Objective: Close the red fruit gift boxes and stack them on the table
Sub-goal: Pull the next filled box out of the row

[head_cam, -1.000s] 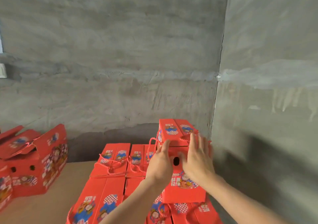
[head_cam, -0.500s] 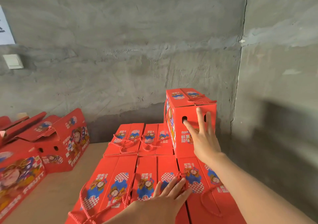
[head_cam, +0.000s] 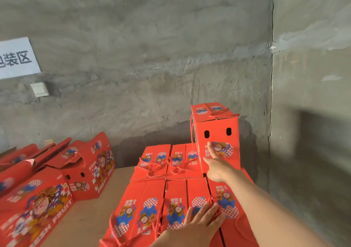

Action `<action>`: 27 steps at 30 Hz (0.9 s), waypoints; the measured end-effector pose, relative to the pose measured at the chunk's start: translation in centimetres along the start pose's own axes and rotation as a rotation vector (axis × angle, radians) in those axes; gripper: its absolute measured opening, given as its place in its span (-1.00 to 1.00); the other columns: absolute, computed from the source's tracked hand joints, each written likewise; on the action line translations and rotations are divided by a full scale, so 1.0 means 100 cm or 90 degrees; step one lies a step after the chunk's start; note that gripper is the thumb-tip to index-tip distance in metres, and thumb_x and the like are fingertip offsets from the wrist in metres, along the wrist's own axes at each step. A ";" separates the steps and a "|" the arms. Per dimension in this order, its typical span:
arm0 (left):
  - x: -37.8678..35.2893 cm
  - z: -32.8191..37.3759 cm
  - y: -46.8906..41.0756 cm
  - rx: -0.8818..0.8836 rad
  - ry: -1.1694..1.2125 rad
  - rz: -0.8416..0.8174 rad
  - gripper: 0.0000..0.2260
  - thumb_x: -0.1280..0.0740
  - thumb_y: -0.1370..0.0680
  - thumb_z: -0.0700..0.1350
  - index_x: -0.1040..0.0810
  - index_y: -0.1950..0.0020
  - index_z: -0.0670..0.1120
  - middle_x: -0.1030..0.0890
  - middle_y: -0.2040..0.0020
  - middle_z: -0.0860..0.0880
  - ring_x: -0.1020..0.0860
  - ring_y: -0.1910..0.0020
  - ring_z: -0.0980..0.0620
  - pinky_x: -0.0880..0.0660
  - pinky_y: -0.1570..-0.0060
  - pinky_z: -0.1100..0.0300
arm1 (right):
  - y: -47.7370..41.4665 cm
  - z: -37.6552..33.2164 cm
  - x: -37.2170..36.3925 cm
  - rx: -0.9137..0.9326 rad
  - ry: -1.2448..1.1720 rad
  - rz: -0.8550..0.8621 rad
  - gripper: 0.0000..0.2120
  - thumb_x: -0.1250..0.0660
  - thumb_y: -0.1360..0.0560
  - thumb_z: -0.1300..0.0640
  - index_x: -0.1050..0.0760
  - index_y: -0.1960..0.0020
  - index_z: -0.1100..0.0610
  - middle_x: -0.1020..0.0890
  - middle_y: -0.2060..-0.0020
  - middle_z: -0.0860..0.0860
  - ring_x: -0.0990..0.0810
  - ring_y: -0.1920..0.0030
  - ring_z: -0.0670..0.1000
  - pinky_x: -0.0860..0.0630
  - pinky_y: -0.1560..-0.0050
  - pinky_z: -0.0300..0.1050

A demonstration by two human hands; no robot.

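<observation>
Touching top box (head_cam: 218, 132) at 12 o'clock, right hand (head_cam: 216, 166) was straight-fingered; flat left hand (head_cam: 202, 220) lay nearer open boxes (head_cam: 91, 170), 9 o'clock.

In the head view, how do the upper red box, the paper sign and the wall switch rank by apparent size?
1. upper red box
2. paper sign (cut by frame edge, so unsure)
3. wall switch

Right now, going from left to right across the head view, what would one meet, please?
sign → switch → open box → low boxes → top box → wall corner
</observation>
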State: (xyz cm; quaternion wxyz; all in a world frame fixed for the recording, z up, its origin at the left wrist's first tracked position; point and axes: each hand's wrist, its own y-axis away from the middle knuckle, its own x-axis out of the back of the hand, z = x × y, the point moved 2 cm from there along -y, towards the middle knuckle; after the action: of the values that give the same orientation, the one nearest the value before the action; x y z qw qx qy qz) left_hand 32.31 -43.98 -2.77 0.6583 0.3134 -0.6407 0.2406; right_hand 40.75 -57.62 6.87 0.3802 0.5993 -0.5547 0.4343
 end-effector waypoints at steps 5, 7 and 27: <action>0.018 0.012 0.014 0.027 0.028 -0.006 -0.34 -0.21 -0.60 -0.04 0.13 -0.55 0.13 0.21 -0.55 0.13 0.28 -0.51 0.09 0.24 -0.45 -0.15 | 0.045 -0.037 -0.012 0.041 -0.017 -0.024 -0.55 -0.12 -0.61 0.08 -0.23 -0.49 0.05 -0.26 -0.48 0.02 -0.29 -0.44 0.06 -0.24 -0.39 -0.08; 0.028 0.016 0.029 0.045 0.010 0.034 -0.39 -0.22 -0.58 -0.14 -0.01 -0.57 -0.01 0.01 -0.57 0.01 0.09 -0.54 0.02 0.18 -0.45 -0.13 | 0.085 -0.047 -0.043 0.056 -0.052 -0.019 -0.57 -0.10 -0.62 0.01 -0.24 -0.48 0.05 -0.33 -0.45 -0.01 -0.33 -0.42 0.03 -0.25 -0.37 -0.11; 0.007 -0.014 0.142 0.237 0.084 0.077 -0.49 -0.16 -0.62 0.07 -0.12 -0.54 0.03 -0.06 -0.56 0.05 0.06 -0.54 -0.04 0.07 -0.46 -0.17 | 0.167 -0.052 -0.097 0.045 0.250 -0.098 -0.32 0.12 -0.50 -0.38 0.26 -0.52 -0.21 0.29 -0.52 0.01 0.23 -0.53 0.17 0.11 -0.44 0.27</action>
State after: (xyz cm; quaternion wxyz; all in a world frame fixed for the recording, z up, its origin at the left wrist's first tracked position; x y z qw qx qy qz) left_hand 23.15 -33.23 -0.53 0.6139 0.3743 -0.5584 0.4137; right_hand 23.53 -51.11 -1.03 0.4915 0.5566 -0.4069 0.5320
